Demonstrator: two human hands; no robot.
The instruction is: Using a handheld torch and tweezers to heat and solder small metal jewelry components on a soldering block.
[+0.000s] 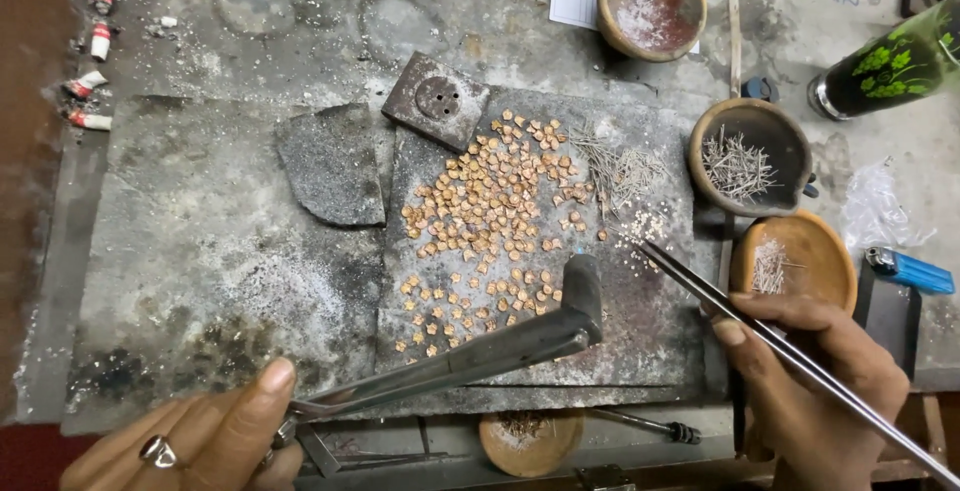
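Head view, looking down on a worn grey workbench. The landmark is a dark stone slab (640, 331) at the centre. Scattered over its upper and middle face lie many small copper-coloured flower pieces (490, 221); a tuft of fine wire bits (620, 171) sits at its upper right.

The left hand (200, 441), below the slab's left corner, has its fingers closed on a metal torch (480, 351), whose bent nozzle rests over the slab's lower middle. The right hand (810, 371), off the slab's right edge, pinches long tweezers (720, 296); their tips come together near tiny pale grains on the slab's right side.

Right of the slab stand three clay bowls (750, 156), two of them holding wire bits, and a blue lighter (910, 271).

Risk, as a judgement: the pieces lie loose and close together, so a slip of the tweezers or a nudge from the nozzle could scatter them.
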